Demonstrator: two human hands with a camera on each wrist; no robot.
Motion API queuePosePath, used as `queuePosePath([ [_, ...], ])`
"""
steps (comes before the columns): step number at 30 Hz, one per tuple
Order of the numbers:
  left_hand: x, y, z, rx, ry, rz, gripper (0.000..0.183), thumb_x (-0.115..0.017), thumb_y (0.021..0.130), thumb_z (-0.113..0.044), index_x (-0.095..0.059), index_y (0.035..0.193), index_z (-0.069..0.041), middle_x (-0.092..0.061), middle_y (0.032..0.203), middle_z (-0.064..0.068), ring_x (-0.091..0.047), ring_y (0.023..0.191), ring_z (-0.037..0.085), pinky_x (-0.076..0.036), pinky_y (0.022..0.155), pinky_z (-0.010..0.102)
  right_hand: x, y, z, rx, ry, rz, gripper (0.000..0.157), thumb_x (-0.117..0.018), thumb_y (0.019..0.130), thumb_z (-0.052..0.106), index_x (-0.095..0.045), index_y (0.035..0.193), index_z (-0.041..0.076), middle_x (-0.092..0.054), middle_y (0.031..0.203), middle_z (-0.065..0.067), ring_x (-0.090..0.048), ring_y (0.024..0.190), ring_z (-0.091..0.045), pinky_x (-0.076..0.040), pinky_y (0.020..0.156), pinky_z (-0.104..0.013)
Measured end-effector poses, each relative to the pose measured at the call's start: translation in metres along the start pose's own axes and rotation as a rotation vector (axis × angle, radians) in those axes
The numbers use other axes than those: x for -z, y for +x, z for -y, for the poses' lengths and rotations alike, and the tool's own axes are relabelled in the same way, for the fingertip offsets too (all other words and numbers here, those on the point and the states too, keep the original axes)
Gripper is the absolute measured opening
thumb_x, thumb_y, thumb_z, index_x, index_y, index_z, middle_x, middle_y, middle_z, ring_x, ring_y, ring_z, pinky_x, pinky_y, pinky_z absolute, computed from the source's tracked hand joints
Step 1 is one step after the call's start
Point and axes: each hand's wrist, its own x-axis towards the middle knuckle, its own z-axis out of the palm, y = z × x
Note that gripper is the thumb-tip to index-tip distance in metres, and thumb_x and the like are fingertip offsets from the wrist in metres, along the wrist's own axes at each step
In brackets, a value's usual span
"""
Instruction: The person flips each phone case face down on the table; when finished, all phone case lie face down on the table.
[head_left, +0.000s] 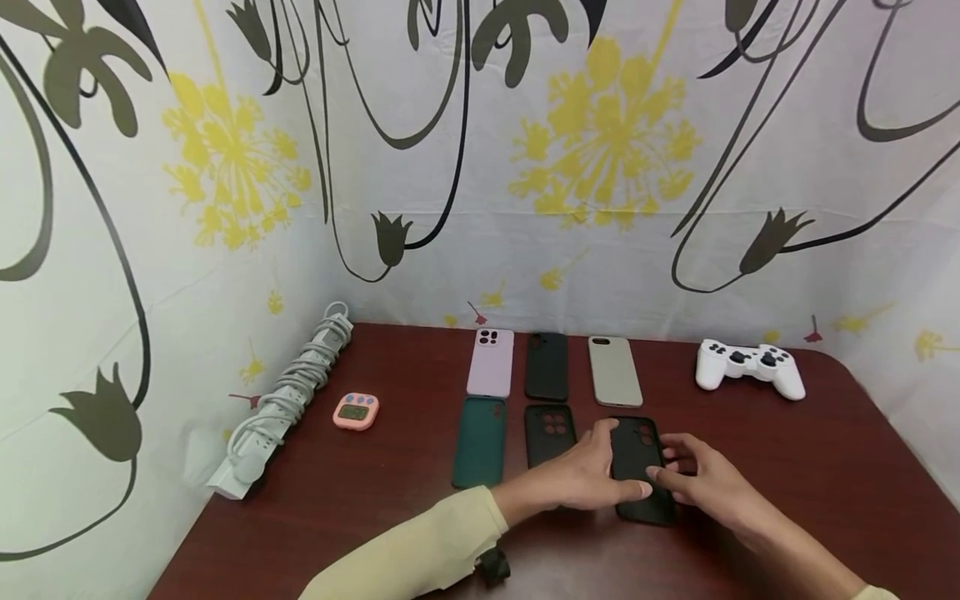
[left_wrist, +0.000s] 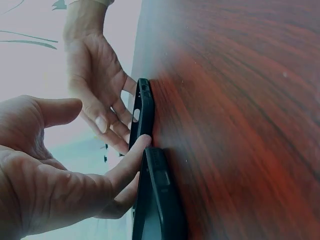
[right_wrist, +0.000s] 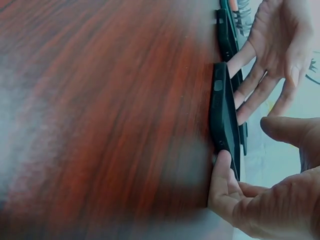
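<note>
A black phone case (head_left: 636, 450) lies on the table between my two hands, its hollow side up. At its left long edge is my left hand (head_left: 585, 477), fingertips against the rim and thumb stretched over the lower part. My right hand (head_left: 708, 485) stands at the right edge; in the right wrist view its fingertips (right_wrist: 223, 161) touch the case's side, with the thumb held apart. Neither hand closes round the case. Another black case (head_left: 546, 437), with a grouped camera cutout, lies left of it, partly hidden by my left hand.
Left stands a teal case (head_left: 480, 442). Behind are a lilac case (head_left: 491, 367), a dark case (head_left: 547, 367) and a beige case (head_left: 617, 375). A white game controller (head_left: 750, 367) lies right; a pink timer (head_left: 356, 412) and cord-wrapped power strip (head_left: 288, 400) lie left.
</note>
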Motion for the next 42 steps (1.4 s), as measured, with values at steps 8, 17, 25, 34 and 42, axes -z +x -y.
queuePosePath([
  [8,-0.003,0.003,-0.003,0.010,-0.060,0.011,0.090,-0.071,0.098,-0.053,-0.018,0.167,-0.031,-0.040,0.162,0.008,-0.059,0.132,0.019,-0.053,0.102,0.040,0.009,-0.004,-0.002,-0.053,0.123,0.068,0.078,-0.059,0.109,0.038,-0.022,0.164,-0.004,-0.038,0.157,-0.032,-0.057,0.135,-0.034,-0.061,0.097,-0.043],
  [17,-0.001,0.003,-0.003,0.011,-0.103,0.031,0.086,-0.069,0.099,-0.053,-0.021,0.166,-0.030,-0.048,0.152,0.007,-0.061,0.124,0.014,-0.054,0.094,0.036,0.019,-0.004,-0.003,-0.096,0.227,0.100,0.074,-0.047,0.113,0.043,-0.024,0.162,-0.007,-0.035,0.162,-0.032,-0.055,0.136,-0.033,-0.059,0.101,-0.043],
  [25,-0.001,0.009,-0.006,0.024,-0.162,0.060,0.080,-0.067,0.101,-0.052,-0.022,0.165,-0.031,-0.047,0.162,0.008,-0.059,0.139,0.016,-0.054,0.102,0.036,0.016,-0.007,-0.007,-0.048,0.233,0.023,0.059,-0.042,0.115,0.028,-0.025,0.163,-0.001,-0.039,0.161,-0.033,-0.060,0.131,-0.023,-0.060,0.095,-0.040],
  [34,-0.011,0.016,-0.012,0.001,-0.104,0.058,0.080,-0.068,0.100,-0.052,-0.023,0.164,-0.034,-0.058,0.149,0.005,-0.065,0.120,0.007,-0.055,0.093,0.031,0.012,-0.016,-0.006,-0.071,0.276,-0.087,0.062,-0.044,0.114,0.040,-0.028,0.162,0.004,-0.046,0.156,-0.019,-0.060,0.109,0.002,-0.059,0.090,-0.032],
  [42,-0.017,0.021,-0.017,-0.026,-0.041,0.050,0.078,-0.067,0.099,-0.055,-0.027,0.163,-0.035,-0.058,0.145,0.001,-0.065,0.111,0.004,-0.055,0.087,0.030,0.005,-0.022,0.000,-0.017,0.321,-0.141,0.055,-0.043,0.115,0.036,-0.031,0.159,0.004,-0.057,0.141,-0.005,-0.062,0.103,0.010,-0.061,0.086,-0.033],
])
